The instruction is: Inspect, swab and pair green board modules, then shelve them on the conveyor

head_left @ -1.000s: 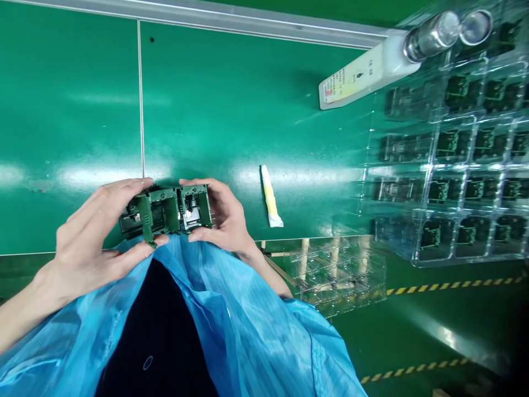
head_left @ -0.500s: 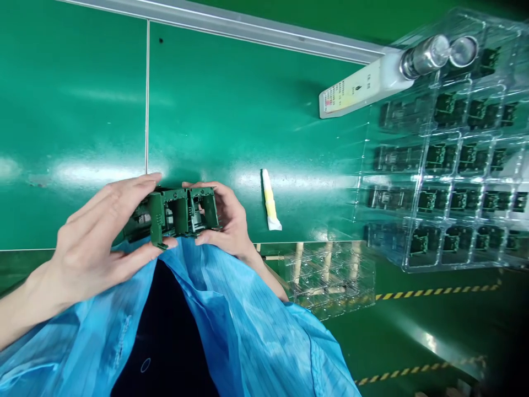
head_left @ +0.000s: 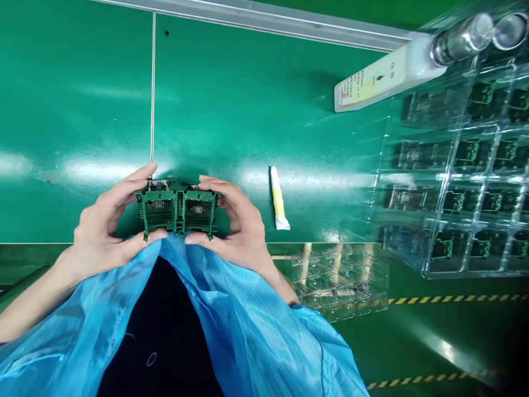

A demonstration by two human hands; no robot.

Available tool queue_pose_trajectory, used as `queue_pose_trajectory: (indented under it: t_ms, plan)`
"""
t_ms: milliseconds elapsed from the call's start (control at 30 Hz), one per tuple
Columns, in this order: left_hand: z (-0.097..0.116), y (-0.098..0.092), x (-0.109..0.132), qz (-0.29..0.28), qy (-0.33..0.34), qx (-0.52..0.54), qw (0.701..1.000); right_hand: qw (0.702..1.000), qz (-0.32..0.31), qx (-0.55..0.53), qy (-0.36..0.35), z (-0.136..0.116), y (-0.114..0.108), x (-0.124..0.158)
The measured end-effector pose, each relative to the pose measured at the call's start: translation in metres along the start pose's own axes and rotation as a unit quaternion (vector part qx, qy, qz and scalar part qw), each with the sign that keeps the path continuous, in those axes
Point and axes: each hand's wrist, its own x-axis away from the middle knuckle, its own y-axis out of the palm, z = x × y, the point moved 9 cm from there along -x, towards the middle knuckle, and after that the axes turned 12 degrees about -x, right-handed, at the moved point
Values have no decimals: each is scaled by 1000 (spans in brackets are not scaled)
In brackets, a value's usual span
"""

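My left hand is closed around a green electronic module, thumb at its lower edge and fingers at its upper side. My right hand grips a second green module the same way. Both look like open-fronted frames with small metal parts inside. They sit side by side with their inner sides meeting or nearly so; whether they are joined I cannot tell. They are held over the front edge of the green table, close to my blue smock.
A white and yellow wrapped stick lies to the right. Farther back stands a white labelled bottle with a metal top. Clear plastic trays holding several green modules fill the right side. Another clear tray sits below the table edge.
The left module has turned from its angled pose to line up squarely with the right one, their open fronts facing me. My view has shifted slightly left.
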Motion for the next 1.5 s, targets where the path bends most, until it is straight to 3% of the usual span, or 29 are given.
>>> queue_pose_trajectory:
  t_ms: [200,800,1233,1500]
  plan:
    - [-10,4,3,-6,-35,-13,999,999,12,20,23,2,-1,1]
    - [-2,3,-7,8,24,32,999,998,18,57,29,-7,0,1]
    - [-4,3,-8,5,26,46,999,997,11,70,20,-10,3,-1]
    - [-25,9,-6,-18,-11,19,1000,995,8,97,29,2,4,-4]
